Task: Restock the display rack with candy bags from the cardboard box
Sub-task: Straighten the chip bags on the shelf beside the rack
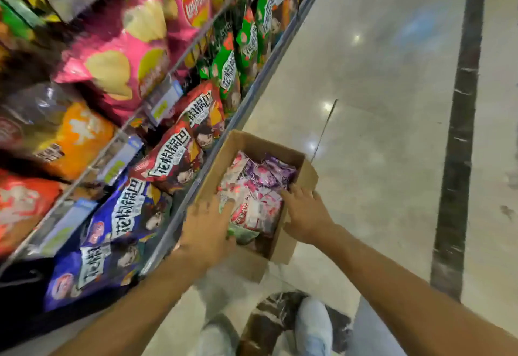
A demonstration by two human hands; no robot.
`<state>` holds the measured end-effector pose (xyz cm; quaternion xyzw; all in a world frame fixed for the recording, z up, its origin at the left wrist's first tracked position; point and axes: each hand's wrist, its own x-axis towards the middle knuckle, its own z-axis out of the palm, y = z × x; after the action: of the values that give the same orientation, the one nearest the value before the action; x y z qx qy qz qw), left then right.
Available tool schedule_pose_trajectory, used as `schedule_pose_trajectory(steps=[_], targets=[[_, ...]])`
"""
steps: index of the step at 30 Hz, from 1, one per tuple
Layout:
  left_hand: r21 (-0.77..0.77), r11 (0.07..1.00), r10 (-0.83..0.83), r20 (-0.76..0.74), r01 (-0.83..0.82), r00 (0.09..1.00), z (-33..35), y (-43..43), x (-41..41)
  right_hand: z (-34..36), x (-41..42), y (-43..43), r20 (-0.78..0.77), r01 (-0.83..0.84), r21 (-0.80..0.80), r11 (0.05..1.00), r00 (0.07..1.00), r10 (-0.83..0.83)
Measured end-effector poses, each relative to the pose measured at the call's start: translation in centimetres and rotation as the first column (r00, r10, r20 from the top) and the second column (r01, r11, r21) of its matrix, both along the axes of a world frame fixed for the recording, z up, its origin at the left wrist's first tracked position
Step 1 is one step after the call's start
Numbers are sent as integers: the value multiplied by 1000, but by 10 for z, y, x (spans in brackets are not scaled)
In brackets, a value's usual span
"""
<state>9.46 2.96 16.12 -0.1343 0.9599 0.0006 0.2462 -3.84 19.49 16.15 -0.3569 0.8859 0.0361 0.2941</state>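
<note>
Two hands are down at the cardboard box (213,170), which sits on the floor (364,131) just right of the display rack (253,93), beside its lowest shelf. Your left hand (207,226) lies over the near left of the candy bags (252,187). Its fingers are blurred, so I cannot tell whether they have closed on a bag or only rest there. Your right hand (305,212) straddles the box's right wall, fingers inside and thumb outside, pinching the cardboard. Use that hold to steady the box while the left hand works. Take a bag by its top seam, since the slick packets probably slide over each other. Lift clear of the rim before swinging left to the rack.
</note>
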Motion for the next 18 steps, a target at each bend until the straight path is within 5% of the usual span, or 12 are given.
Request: schedule_pose_trajectory(steps=[8,18], targets=[[-167,986,-26,-44,18,999,-197,-16,-54,-199,-73,-49,-239,-291,10,957,928,285],[-118,984,140,67,-131,988,-238,-46,-67,-245,-102,-91,-295,-415,137,899,850,437]])
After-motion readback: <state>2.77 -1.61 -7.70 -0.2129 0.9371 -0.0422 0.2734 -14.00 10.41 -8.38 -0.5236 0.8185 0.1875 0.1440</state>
